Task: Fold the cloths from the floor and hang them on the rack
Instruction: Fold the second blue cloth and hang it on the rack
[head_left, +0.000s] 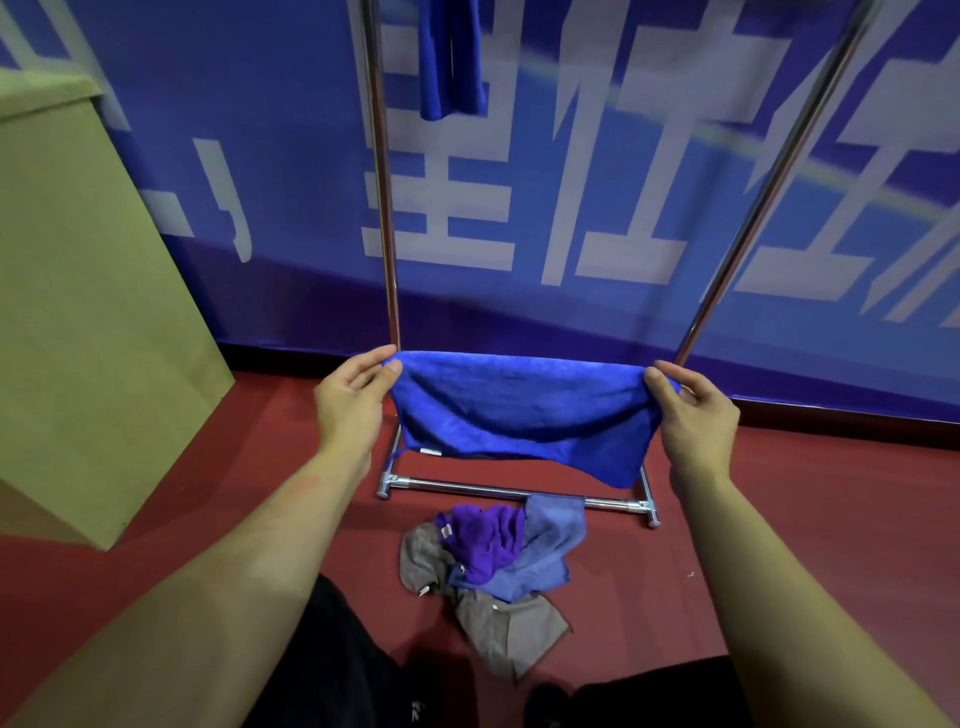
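Open gap between the rack's uprights (383, 208); cloth pile (488, 566) clutters the floor (779, 519) below.

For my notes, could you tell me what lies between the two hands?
In the head view, a bright blue cloth stretches between the left hand and right hand.

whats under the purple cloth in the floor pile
The crumpled purple cloth lies on a light blue cloth and a grey-brown cloth; anything beneath it is hidden.

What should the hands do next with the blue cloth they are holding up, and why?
Probably bring the two corners together to halve it. The left hand and right hand each pinch a top corner of the blue cloth, which hangs spread wide and uneven, wider than the cloth already on the rack.
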